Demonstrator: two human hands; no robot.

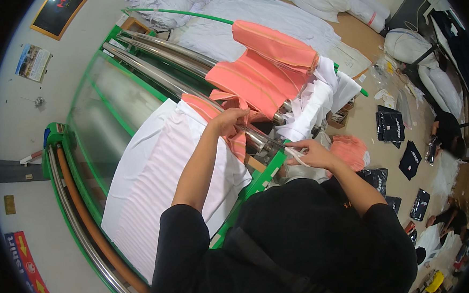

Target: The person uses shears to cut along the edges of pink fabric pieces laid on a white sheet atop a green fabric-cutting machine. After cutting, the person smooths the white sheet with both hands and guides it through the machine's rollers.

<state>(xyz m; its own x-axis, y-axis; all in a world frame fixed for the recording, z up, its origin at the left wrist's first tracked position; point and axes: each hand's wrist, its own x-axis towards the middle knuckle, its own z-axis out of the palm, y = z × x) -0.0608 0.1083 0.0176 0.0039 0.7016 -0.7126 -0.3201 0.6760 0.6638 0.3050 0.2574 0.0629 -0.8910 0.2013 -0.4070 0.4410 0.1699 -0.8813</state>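
My left hand is closed on an edge of the coral striped fabric, beside the steel rollers of a green-framed machine. This fabric drapes across the rollers, with a thick fold raised at its far end. My right hand pinches a thin white strip at the corner of the green frame. White ribbed fabric hangs over the machine's near side, below my left forearm. Bunched white cloth lies at the rollers' right end.
A long brown roller runs down the left side. White cloth is spread behind the machine. On the floor to the right are a coral cloth heap and dark packaged garments. Other people sit at the far right.
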